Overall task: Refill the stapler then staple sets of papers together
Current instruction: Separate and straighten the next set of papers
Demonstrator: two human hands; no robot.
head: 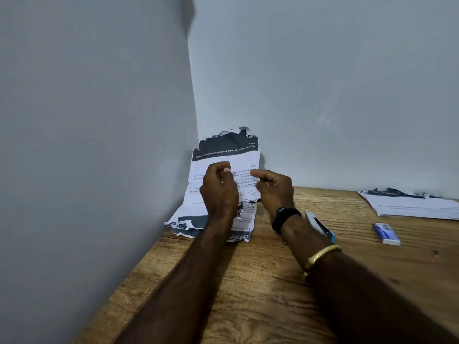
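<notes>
- Pale grey walls meet in a corner behind a wooden surface (260, 281) with a strong grain; only the head view is given.
- Propped in that corner stands a set of printed papers (224, 155), its bottom edge on the wood and its upper part leaning on the wall. The top and bottom edges are torn and ragged, with dark printed bands, and the text reads upside down from here.
- Left hand (219, 189) is raised in front of the sheets, fingers curled into a narrow grip with the thumb pressed to the fingertips near the middle of the page; whether it pinches the paper itself I cannot tell.
- Right hand (273, 189) is just beside it, thumb pointing left across the sheet's right edge and fingers curled under — it looks closed on that edge, though the contact is hidden.
- A dark band (285, 217) wraps the right wrist, and a gold bangle (321, 254) sits further up the forearm. A small metal charm hangs near the left wrist.
- The stapler (320, 225) — white with a blue tip — lies on the wood just right of the right wrist, partly hidden by the arm.
- A small blue and white box (386, 233) lies further right, apart from the stapler.
- A second stack of papers (412, 204) lies flat by the far right wall.
</notes>
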